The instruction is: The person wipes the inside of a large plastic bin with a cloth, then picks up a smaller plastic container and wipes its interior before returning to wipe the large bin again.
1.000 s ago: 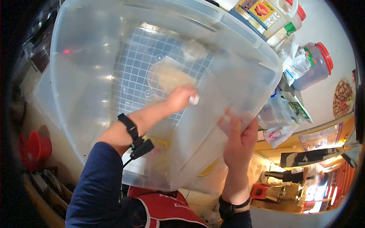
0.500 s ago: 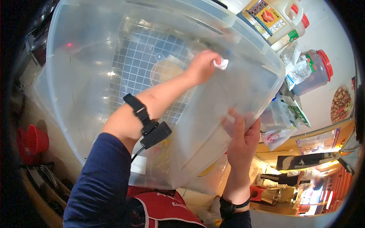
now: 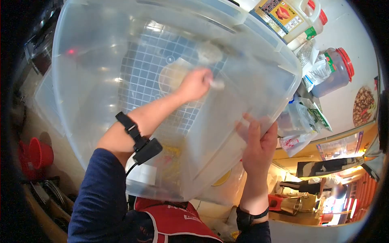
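A large translucent plastic storage bin (image 3: 93, 77) is tipped toward me, filling the middle of the head view. Inside it, my left hand (image 3: 195, 84) is closed around a small white wipe (image 3: 217, 84), either cloth or paper, blurred by motion. The wipe is close to the bin's right inner wall; whether it touches cannot be made out. At the right edge, my right hand (image 3: 260, 148) grips the bin's rim, thumb on one side and fingers showing through the plastic. A blue-grey grid pattern appears through the bin's base, along with a pale round shape.
A yellowish jug (image 3: 283, 18) and a red-lidded plastic jar (image 3: 334, 71) stand beyond the bin at upper right, near several plastic packets (image 3: 298, 121). A red basket (image 3: 40, 153) is at left. Another person (image 3: 320, 185) stands in the background at lower right.
My left hand has moved left and down inside the bin, carrying the white wipe away from the upper right wall. My right hand keeps its hold on the rim.
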Tool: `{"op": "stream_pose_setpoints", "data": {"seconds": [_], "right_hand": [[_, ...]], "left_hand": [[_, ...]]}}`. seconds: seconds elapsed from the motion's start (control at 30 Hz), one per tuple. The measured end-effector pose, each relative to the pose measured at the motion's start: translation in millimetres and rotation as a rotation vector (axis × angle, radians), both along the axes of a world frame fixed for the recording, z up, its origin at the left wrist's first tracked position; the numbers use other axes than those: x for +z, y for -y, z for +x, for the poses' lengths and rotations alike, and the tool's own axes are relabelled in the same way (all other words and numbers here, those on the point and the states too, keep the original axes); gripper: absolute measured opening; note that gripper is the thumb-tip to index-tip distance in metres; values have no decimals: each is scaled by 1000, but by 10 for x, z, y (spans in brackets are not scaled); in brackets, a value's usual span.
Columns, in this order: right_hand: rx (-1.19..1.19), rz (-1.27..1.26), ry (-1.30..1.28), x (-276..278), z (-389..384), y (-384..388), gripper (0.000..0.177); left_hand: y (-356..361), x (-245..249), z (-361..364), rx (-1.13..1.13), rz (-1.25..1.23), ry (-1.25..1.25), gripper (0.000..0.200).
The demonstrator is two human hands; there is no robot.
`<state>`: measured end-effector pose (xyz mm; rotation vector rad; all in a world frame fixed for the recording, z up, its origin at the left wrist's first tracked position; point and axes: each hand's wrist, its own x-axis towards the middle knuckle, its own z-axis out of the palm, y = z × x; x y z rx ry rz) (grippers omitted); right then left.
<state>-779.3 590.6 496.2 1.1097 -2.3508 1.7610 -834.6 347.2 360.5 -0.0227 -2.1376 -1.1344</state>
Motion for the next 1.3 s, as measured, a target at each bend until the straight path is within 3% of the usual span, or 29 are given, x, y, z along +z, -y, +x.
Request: {"op": "stream_pose_setpoints", "data": {"seconds": [0.07,0.1,0.17,0.23,0.3,0.37,0.43,0.6,0.67,0.77,0.83,0.93,1.13,1.3], "right_hand": [[5,-18,20,26,43,56,33],[-1,-48,47,31,61,74,33],[-12,-70,77,30,36,77,33],[-99,71,-167,-8,-20,33,25],[-110,52,-96,5,-32,53,26],[-115,25,-33,20,-32,81,27],[-84,-92,76,9,10,89,31],[-83,-154,120,42,77,132,33],[-80,-180,136,32,68,109,33],[-92,-96,79,9,23,50,34],[-91,-92,67,-5,25,37,34],[-131,34,-90,-39,-61,-37,33],[-46,-18,20,6,35,8,30],[-40,-64,68,26,95,41,32]], "left_hand": [[24,269,-167,238,226,-271,15],[-46,326,-184,240,233,-270,15],[-201,381,-188,-50,253,-194,11],[-351,333,-49,-74,307,-146,11],[-504,169,121,-95,354,-101,10],[-658,-120,365,-134,64,-159,10],[-855,-301,761,-249,50,46,11],[-942,-999,1256,-631,-17,247,14],[-807,-689,1215,-448,114,166,18],[-656,248,1074,-125,224,-71,22],[-741,728,1029,-149,265,-270,20],[-980,812,855,-237,205,-359,17],[-1223,-26,1269,-348,37,-200,11],[-1636,-1177,1780,-556,50,65,5]]}}
